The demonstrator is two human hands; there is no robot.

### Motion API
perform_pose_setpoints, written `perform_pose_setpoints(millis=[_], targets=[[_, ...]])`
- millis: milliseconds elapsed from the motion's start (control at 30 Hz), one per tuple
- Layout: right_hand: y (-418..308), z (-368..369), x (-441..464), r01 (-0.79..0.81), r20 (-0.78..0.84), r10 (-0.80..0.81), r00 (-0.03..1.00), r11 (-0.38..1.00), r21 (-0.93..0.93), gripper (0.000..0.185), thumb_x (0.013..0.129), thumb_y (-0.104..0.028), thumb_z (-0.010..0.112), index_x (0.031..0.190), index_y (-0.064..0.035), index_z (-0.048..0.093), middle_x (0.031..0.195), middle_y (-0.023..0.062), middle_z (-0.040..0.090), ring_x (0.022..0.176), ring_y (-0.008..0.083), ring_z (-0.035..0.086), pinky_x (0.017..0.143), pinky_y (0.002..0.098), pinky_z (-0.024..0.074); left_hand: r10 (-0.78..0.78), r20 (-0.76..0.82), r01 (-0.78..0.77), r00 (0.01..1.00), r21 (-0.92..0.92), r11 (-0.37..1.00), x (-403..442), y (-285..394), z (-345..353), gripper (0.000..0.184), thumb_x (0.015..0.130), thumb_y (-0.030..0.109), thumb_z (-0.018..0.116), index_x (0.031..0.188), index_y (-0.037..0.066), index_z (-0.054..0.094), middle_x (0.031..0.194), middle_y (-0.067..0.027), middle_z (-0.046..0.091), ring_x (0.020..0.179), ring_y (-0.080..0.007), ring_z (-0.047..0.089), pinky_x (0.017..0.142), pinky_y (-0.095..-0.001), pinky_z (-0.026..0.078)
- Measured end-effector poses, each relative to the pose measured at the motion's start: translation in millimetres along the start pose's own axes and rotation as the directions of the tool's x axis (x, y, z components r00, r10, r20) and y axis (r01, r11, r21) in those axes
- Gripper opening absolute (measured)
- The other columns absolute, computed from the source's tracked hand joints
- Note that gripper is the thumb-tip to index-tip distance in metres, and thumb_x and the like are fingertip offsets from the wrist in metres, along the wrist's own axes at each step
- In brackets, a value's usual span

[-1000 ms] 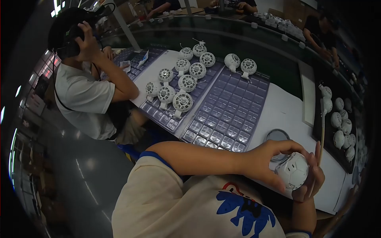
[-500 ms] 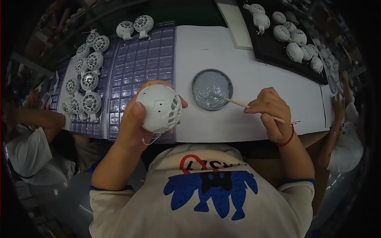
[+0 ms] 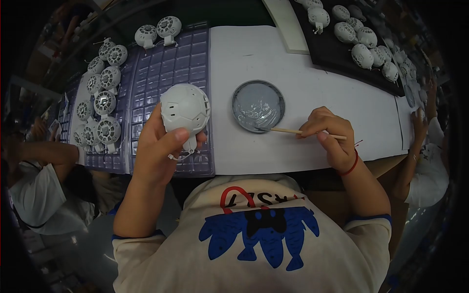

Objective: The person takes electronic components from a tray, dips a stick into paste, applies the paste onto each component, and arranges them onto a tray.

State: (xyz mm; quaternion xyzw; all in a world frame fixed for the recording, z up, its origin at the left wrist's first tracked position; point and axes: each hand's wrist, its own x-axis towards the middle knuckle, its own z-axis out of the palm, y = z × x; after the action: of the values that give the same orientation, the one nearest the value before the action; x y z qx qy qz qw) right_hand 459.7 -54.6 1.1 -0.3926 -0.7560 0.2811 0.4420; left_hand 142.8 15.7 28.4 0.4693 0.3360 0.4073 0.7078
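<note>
A round white housing [image 3: 184, 107] is being held by the left hand [image 3: 159, 151], which is being kept partly closed around it, the thumb being pressed against its near lower side. A thin white cord [image 3: 181, 158] is being left hanging in a loop beneath. The housing is being held above a clear gridded tray [image 3: 195, 58]. A wooden stick [image 3: 289, 130] is being pinched by the nearly closed right hand [image 3: 330, 136], its far end being held inside the near edge of a round dish [image 3: 236, 93]. The dish is being supported by a white sheet [image 3: 303, 88]. More housings [image 3: 108, 131] are being carried at the left, and others [image 3: 362, 56] by a black tray [image 3: 322, 49] at the upper right.
</note>
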Motion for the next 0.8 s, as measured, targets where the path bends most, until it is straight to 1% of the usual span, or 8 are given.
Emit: perform_pose_setpoints(millis=[300, 433, 500, 533, 567, 600, 700, 800], targets=[[8, 12, -5, -0.17, -0.115, 0.239, 0.964, 0.891, 0.42, 0.025, 0.085, -0.009, 0.041, 0.088, 0.004, 0.062, 0.081, 0.0149, 0.065, 0.075, 0.019, 0.06, 0.076, 0.0312, 0.0472, 0.006, 0.004, -0.007, 1.0, 0.265, 0.964, 1, -2, 4, 0.073, 0.061, 0.012, 0.082, 0.123, 0.001, 0.044, 0.106, -0.0097, 0.059, 0.098, -0.0178, 0.059, 0.088, -0.0308, 0.047], [7, 11, -2, -0.178, -0.178, 0.273, 0.945, 0.89, 0.421, 0.025, 0.085, -0.01, 0.041, 0.089, 0.0037, 0.062, 0.081, 0.0144, 0.065, 0.077, 0.0193, 0.06, 0.078, 0.0306, 0.0467, 0.039, 0.04, -0.051, 0.998, 0.36, 0.932, 2, -5, 5, 0.072, 0.062, 0.017, 0.083, 0.122, 0.002, 0.045, 0.106, -0.0091, 0.059, 0.098, -0.0177, 0.059, 0.086, -0.0313, 0.048], [9, 6, -2, -0.083, -0.234, 0.129, 0.964, 0.977, 0.198, 0.022, 0.082, -0.007, 0.042, 0.087, 0.0011, 0.062, 0.083, 0.0142, 0.065, 0.077, 0.021, 0.06, 0.083, 0.0344, 0.0442, 0.062, 0.032, -0.069, 0.998, 0.513, 0.856, 0, -4, 8, 0.072, 0.061, 0.021, 0.084, 0.12, 0.003, 0.047, 0.106, -0.01, 0.059, 0.098, -0.0195, 0.06, 0.082, -0.0315, 0.05], [7, 1, -2, -0.083, -0.228, 0.128, 0.965, 0.976, 0.2, 0.022, 0.082, -0.007, 0.042, 0.087, 0.0011, 0.062, 0.083, 0.0142, 0.065, 0.077, 0.021, 0.06, 0.083, 0.0344, 0.0442, 0.063, 0.025, -0.067, 0.998, 0.512, 0.857, -1, -5, 9, 0.072, 0.061, 0.021, 0.084, 0.12, 0.003, 0.047, 0.106, -0.01, 0.059, 0.098, -0.0195, 0.06, 0.082, -0.0315, 0.05], [3, -6, -1, 0.012, -0.15, -0.031, 0.988, 0.992, -0.125, 0.02, 0.079, -0.007, 0.044, 0.087, -0.0008, 0.062, 0.084, 0.0132, 0.065, 0.077, 0.0215, 0.06, 0.085, 0.0374, 0.0424, 0.136, 0.07, -0.147, 0.988, 0.671, 0.727, 0, -5, 9, 0.072, 0.06, 0.023, 0.084, 0.119, 0.003, 0.049, 0.105, -0.0112, 0.06, 0.096, -0.021, 0.062, 0.08, -0.032, 0.05], [-1, -10, 2, 0.136, -0.025, -0.161, 0.987, 0.895, -0.426, 0.019, 0.076, -0.006, 0.046, 0.086, -0.0027, 0.062, 0.085, 0.0123, 0.064, 0.077, 0.0221, 0.059, 0.087, 0.0404, 0.0405, 0.197, 0.127, -0.218, 0.972, 0.799, 0.561, 1, -6, 9, 0.071, 0.059, 0.025, 0.084, 0.117, 0.003, 0.05, 0.103, -0.0123, 0.061, 0.094, -0.0225, 0.063, 0.078, -0.0325, 0.051], [-10, -7, 5, 0.189, -0.01, -0.244, 0.97, 0.776, -0.602, 0.02, 0.069, -0.006, 0.05, 0.085, -0.007, 0.062, 0.089, 0.0099, 0.064, 0.079, 0.0217, 0.059, 0.09, 0.0447, 0.0369, 0.19, 0.14, -0.219, 0.972, 0.832, 0.51, 5, -6, 14, 0.069, 0.058, 0.029, 0.084, 0.113, 0.003, 0.053, 0.098, -0.0138, 0.063, 0.09, -0.0251, 0.064, 0.076, -0.0328, 0.052], [-23, 0, 3, 0.281, 0.042, -0.331, 0.943, 0.72, -0.635, 0.02, 0.068, -0.009, 0.052, 0.085, -0.0107, 0.063, 0.092, 0.0076, 0.064, 0.083, 0.0194, 0.059, 0.09, 0.0446, 0.0364, 0.143, 0.153, -0.205, 0.978, 0.841, 0.501, 9, -3, 21, 0.066, 0.058, 0.032, 0.083, 0.11, 0.003, 0.054, 0.093, -0.013, 0.064, 0.086, -0.0252, 0.065, 0.074, -0.0336, 0.052]])
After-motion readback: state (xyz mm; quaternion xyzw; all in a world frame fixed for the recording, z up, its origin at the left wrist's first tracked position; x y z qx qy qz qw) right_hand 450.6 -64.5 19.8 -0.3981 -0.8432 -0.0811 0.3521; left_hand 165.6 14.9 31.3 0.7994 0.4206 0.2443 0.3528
